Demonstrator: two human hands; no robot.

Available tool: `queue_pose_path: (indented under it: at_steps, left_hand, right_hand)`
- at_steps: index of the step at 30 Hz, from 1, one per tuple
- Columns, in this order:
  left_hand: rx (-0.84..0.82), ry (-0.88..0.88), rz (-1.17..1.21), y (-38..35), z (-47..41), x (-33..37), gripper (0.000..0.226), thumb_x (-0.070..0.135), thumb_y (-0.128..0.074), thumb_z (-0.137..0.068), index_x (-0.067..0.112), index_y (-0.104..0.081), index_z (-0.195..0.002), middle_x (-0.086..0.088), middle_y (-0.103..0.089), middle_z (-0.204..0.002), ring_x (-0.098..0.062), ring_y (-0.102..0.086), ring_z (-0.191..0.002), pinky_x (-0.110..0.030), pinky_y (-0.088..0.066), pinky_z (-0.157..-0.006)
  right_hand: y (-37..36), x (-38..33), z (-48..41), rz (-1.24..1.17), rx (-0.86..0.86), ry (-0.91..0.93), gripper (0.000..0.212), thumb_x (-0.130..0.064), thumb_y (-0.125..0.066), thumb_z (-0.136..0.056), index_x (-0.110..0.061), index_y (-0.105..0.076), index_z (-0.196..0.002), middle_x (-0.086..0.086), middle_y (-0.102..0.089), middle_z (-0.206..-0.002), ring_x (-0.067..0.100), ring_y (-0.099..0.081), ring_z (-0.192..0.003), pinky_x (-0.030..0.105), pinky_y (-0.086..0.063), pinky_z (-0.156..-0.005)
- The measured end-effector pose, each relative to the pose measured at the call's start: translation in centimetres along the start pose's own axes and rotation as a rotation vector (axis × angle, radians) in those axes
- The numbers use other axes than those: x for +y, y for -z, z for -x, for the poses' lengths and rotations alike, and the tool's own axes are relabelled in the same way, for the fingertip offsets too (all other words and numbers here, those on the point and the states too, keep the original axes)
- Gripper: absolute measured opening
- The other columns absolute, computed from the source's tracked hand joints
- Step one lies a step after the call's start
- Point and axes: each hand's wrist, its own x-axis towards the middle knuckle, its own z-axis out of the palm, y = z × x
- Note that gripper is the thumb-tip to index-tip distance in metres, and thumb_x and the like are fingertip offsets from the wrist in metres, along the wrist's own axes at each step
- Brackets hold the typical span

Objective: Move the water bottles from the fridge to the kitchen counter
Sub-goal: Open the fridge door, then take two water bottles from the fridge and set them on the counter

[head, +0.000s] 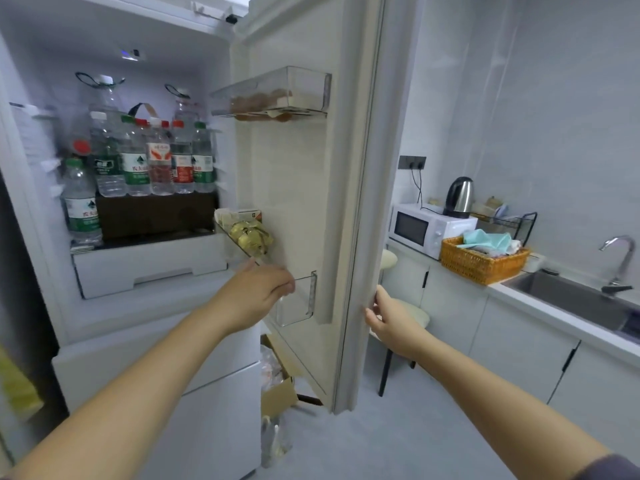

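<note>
Several clear water bottles with red, green and white caps stand in a row on a dark box inside the open fridge, at the upper left. One more green-labelled bottle stands lower, at the shelf's left end. Two larger jugs with handles rise behind them. My left hand reaches forward below the bottles, beside the lower door shelf, with its fingers loosely curled and nothing in it. My right hand grips the outer edge of the open fridge door. The kitchen counter runs along the right wall.
On the counter stand a white microwave with a kettle on top, an orange basket, and a sink with a faucet. A stool stands behind the door. A cardboard box lies on the floor by the fridge.
</note>
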Motion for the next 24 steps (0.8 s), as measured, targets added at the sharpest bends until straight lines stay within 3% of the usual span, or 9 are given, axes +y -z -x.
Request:
queue_pose_path:
  at_steps: [3,7,9,12,15,17,20,24]
  left_hand:
    - [0.002,0.004,0.0,-0.8,-1.3,1.4,0.021,0.03,-0.037,-0.103,0.033,-0.056,-0.096,0.013,-0.059,-0.099,-0.006,-0.052,-0.094,-0.039,-0.018,-0.111]
    - [0.001,-0.008,-0.008,-2.0,-2.9,2.6,0.046,0.044,-0.024,-0.093,0.027,-0.064,-0.109,0.014,-0.062,-0.105,-0.009,-0.055,-0.106,-0.042,-0.02,-0.114]
    - [0.009,-0.035,0.015,-2.5,-3.8,2.8,0.052,0.048,-0.022,-0.093,0.027,-0.064,-0.113,0.013,-0.065,-0.111,-0.009,-0.054,-0.111,-0.04,-0.018,-0.114]
    - [0.005,-0.113,0.04,-3.1,-5.3,2.9,0.067,0.057,-0.014,-0.088,0.025,-0.066,-0.115,0.011,-0.067,-0.112,-0.011,-0.056,-0.107,-0.035,-0.027,-0.106]
    - [0.025,-0.19,0.035,-4.2,-7.2,2.9,0.061,0.053,-0.018,-0.092,0.024,-0.065,-0.116,0.009,-0.068,-0.109,-0.014,-0.058,-0.103,-0.035,-0.038,-0.096]
    - [0.03,-0.213,0.016,-5.1,-8.5,2.9,0.058,0.053,-0.018,-0.093,0.026,-0.064,-0.116,0.009,-0.065,-0.109,-0.013,-0.053,-0.106,-0.034,-0.037,-0.093]
    - [0.079,-0.269,-0.007,-6.3,-10.3,3.2,0.052,0.051,-0.022,-0.095,0.023,-0.065,-0.107,0.004,-0.06,-0.105,-0.016,-0.05,-0.105,-0.035,-0.037,-0.088]
    - [0.126,-0.297,-0.006,-7.7,-12.4,3.6,0.044,0.047,-0.027,-0.097,0.022,-0.063,-0.1,0.003,-0.059,-0.096,-0.019,-0.05,-0.096,-0.035,-0.036,-0.082]
  right_hand:
    - [0.8,1.4,-0.7,0.015,0.036,-0.006,0.013,-0.024,-0.045,-0.103,-0.011,-0.045,-0.106,0.02,-0.062,-0.096,0.037,-0.06,-0.084,0.046,-0.053,-0.076]
    - [1.6,3.1,-1.7,-0.017,0.094,-0.044,0.012,-0.019,-0.044,-0.103,-0.011,-0.042,-0.095,0.015,-0.055,-0.084,0.024,-0.052,-0.072,0.043,-0.05,-0.068]
    - [1.9,3.9,-2.2,-0.044,0.111,-0.074,0.014,-0.019,-0.042,-0.104,-0.009,-0.042,-0.093,0.017,-0.053,-0.082,0.021,-0.047,-0.07,0.035,-0.043,-0.063]
    - [2.6,5.2,-3.2,-0.063,0.127,-0.122,0.016,-0.016,-0.04,-0.105,-0.011,-0.039,-0.09,0.01,-0.046,-0.077,0.018,-0.04,-0.065,0.03,-0.037,-0.06]
    - [3.4,6.9,-4.6,-0.104,0.147,-0.146,0.012,-0.017,-0.039,-0.105,-0.009,-0.045,-0.098,0.012,-0.057,-0.09,0.032,-0.053,-0.078,0.04,-0.051,-0.077]
    - [3.9,7.9,-5.5,-0.152,0.172,-0.173,0.011,-0.016,-0.039,-0.105,-0.014,-0.05,-0.102,0.009,-0.061,-0.099,0.03,-0.06,-0.094,0.045,-0.053,-0.088]
    - [4.6,8.4,-6.3,-0.163,0.222,-0.195,0.014,-0.015,-0.039,-0.105,-0.019,-0.052,-0.102,0.001,-0.063,-0.1,0.022,-0.06,-0.097,0.04,-0.049,-0.089]
    - [5.4,10.3,-8.0,-0.149,0.254,-0.223,0.016,-0.017,-0.04,-0.105,-0.016,-0.055,-0.109,0.003,-0.065,-0.105,0.023,-0.062,-0.101,0.044,-0.05,-0.095]
